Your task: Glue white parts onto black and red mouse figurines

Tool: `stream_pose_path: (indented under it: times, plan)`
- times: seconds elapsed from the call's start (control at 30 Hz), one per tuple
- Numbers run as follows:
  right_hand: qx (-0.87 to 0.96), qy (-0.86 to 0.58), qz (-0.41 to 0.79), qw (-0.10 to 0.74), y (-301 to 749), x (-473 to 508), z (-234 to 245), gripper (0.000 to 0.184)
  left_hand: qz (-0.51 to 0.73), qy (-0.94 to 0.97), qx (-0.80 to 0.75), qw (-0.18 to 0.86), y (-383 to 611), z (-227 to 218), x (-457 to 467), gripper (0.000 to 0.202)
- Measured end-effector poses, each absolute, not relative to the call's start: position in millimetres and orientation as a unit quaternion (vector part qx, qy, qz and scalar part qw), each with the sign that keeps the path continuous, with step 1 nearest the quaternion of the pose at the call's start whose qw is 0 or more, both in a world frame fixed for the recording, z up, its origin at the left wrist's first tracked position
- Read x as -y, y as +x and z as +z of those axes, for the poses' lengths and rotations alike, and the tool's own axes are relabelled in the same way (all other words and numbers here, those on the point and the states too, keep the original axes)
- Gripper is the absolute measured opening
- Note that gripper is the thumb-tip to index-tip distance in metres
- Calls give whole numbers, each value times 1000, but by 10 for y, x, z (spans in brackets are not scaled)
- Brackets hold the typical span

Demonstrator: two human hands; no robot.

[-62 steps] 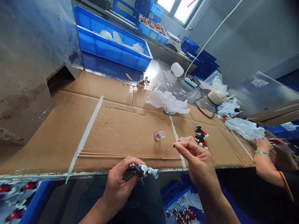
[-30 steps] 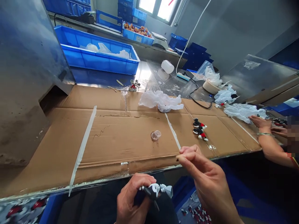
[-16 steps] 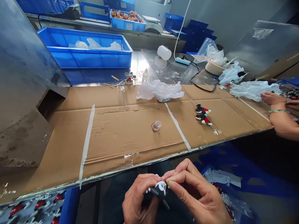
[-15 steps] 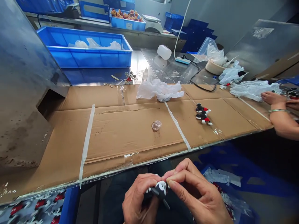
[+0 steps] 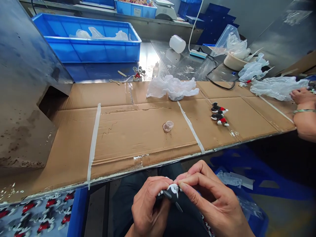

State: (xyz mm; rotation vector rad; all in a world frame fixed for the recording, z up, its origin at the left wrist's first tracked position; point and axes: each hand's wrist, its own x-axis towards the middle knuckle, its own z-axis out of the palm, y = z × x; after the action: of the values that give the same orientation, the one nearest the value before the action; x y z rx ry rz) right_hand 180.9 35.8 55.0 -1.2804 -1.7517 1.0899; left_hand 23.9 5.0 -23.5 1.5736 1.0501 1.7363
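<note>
Hands together over the lap, just off the bench edge: left hand (image 5: 151,204) clamped round a black-and-white figure (image 5: 173,191), right hand (image 5: 212,197) with thumb and finger bunched at its head; can't tell if anything sits between those tips. Fingers block most of the figure. Cardboard sheet (image 5: 138,131) on the bench carries a clear cup (image 5: 169,125) ahead of the hands, a crumpled white bag (image 5: 172,86) behind it, two red-and-black figures (image 5: 220,119) to the right. Metal housing (image 5: 24,82) blocks the left end. Blue bin (image 5: 91,51) with bags at back, near a standing figure (image 5: 138,75). Tray (image 5: 77,214) of figures lower left. Co-worker's hand (image 5: 303,96) far right, beside a plastic bag (image 5: 275,88). Dark cable (image 5: 217,85) loops onto the cardboard's back edge.
</note>
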Motion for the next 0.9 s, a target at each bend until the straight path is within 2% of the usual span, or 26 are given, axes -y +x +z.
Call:
stream_pose_path:
  times: [0.9]
  plan:
    - [683,-499,411,340,1813,-340,523,16,628,602,-414,268,238,-204,-19,35]
